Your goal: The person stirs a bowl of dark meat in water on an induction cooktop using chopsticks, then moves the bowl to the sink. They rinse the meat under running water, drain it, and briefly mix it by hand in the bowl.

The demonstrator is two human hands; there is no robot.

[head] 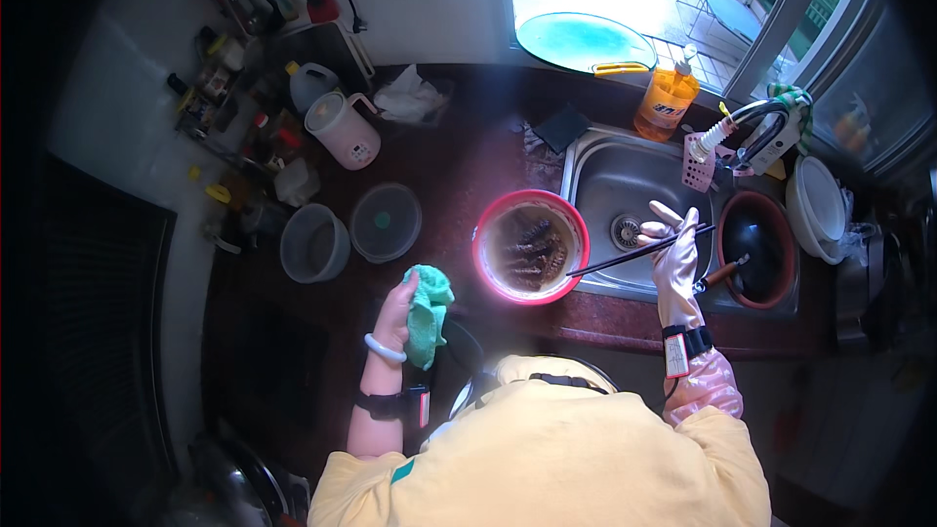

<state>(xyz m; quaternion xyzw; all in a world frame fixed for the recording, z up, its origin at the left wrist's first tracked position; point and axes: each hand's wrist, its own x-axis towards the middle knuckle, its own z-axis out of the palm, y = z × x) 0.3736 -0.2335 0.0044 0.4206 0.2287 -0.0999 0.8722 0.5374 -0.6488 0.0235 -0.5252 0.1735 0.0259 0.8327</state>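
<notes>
My bare left hand [397, 315] grips a crumpled green cloth [429, 311] over the dark counter's front part. On my right hand [675, 256] is a pale rubber glove; it holds a pair of dark chopsticks [635, 253] above the front of the sink. The chopsticks point left, their tips at the right rim of a red-rimmed bowl [486, 272]. Dark, bumpy pieces of food [538, 252], which look like sea cucumbers, lie in cloudy liquid in that bowl. The bowl stands on the counter at the left edge of the steel sink [596, 183].
Right of the sink basin sits a brown basin [725, 234] with a dark, wooden-handled pan [758, 252] in it. A faucet [754, 139] and an orange soap bottle [665, 106] stand behind. Leftward are a clear tub [315, 243], its lid [386, 223] and a pink kettle [344, 132].
</notes>
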